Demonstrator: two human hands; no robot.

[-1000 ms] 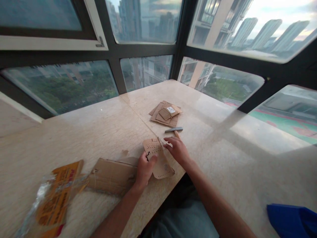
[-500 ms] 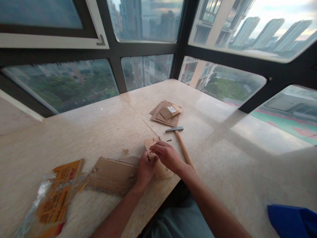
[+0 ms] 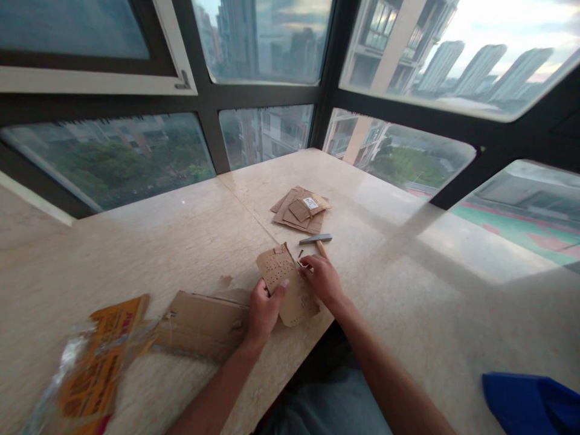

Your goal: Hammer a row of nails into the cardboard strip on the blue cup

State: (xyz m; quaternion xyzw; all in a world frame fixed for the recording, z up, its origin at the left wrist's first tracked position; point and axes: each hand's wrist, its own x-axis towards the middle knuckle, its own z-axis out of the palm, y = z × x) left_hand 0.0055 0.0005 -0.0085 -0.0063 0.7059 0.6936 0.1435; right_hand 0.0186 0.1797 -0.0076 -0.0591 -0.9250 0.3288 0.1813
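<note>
While the left hand (image 3: 264,308) steadies: it's pinching the punched card (image 3: 294,296) by its left edge.
Punched card: near the stone top's (image 3: 181,254) front edge, dotted face uncovered again, so work on it pauses.
Nail (image 3: 301,253): lying just beside the right fingertips.
Right hand (image 3: 322,279): off the dots now, fingers narrowed; can't tell what's between.

Soft daylight comes through the windows (image 3: 267,45), leaving pale glare and broad shadows on the counter (image 3: 408,314); the wide view bends toward its edges (the orange wrapper (image 3: 93,383) looks blurry).
</note>
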